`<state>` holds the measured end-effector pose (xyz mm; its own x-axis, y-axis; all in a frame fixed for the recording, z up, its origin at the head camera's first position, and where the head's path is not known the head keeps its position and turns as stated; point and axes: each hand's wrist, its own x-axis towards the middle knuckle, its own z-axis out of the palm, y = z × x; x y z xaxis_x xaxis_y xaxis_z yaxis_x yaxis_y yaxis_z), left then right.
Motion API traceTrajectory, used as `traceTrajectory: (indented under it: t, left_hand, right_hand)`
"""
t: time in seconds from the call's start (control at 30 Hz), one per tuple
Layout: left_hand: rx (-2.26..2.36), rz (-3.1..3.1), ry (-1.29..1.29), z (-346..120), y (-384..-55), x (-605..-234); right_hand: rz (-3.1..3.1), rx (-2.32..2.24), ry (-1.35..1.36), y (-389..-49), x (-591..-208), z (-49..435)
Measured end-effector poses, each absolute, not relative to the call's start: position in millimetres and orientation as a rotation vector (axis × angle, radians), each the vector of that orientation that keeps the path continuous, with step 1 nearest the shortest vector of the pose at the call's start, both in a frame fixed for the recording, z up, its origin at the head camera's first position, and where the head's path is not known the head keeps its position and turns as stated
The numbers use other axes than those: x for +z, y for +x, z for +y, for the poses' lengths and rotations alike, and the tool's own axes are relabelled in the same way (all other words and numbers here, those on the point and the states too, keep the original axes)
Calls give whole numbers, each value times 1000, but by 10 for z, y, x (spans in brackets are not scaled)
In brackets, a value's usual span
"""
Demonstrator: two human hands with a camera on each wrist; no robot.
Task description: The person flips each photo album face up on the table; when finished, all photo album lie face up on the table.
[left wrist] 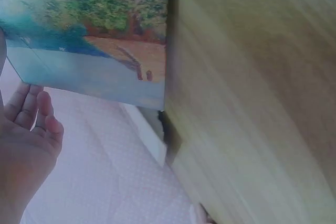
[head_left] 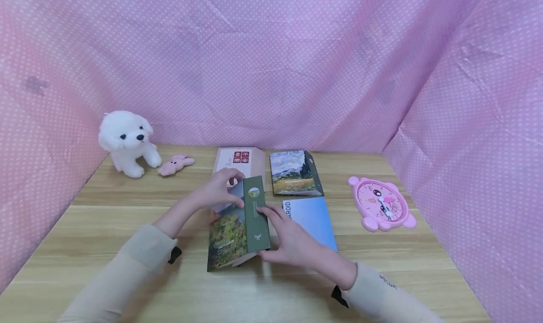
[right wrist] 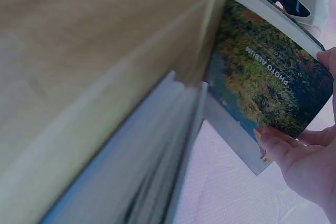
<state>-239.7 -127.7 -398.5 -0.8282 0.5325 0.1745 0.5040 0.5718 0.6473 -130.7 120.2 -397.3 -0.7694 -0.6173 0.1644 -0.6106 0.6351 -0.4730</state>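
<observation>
A photo album (head_left: 229,228) with a painted landscape cover and a dark green strip along its right side stands tilted at the middle of the table. My left hand (head_left: 220,189) grips its upper part, thumb on the front. From the right, my right hand (head_left: 292,240) holds the green edge between fingers and thumb. The lower edge shows its pages slightly parted. Close up, the left wrist view has the album (left wrist: 115,30) with its painted trees, and the right wrist view has the album (right wrist: 262,72) with "PHOTO ALBUM" lettering.
Behind lie a pale album (head_left: 225,159) with red characters and another landscape-covered album (head_left: 292,172). A blue album (head_left: 311,219) lies right of my hands. A white plush dog (head_left: 127,144), small pink toy (head_left: 176,165) and pink clock (head_left: 382,205) stand farther out.
</observation>
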Motion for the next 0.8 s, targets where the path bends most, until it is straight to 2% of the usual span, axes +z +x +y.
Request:
traceTrajectory:
  t: [0.47, 0.8]
  left_hand:
    - [1379, 2646, 908, -1282, -2311, -3704]
    - [1447, 2541, 949, -1276, -2270, -3616]
  right_hand:
    - [2795, -998, -1375, -1379, -3781, 1233]
    - [2704, -1008, -1408, -1393, -3687, 1252]
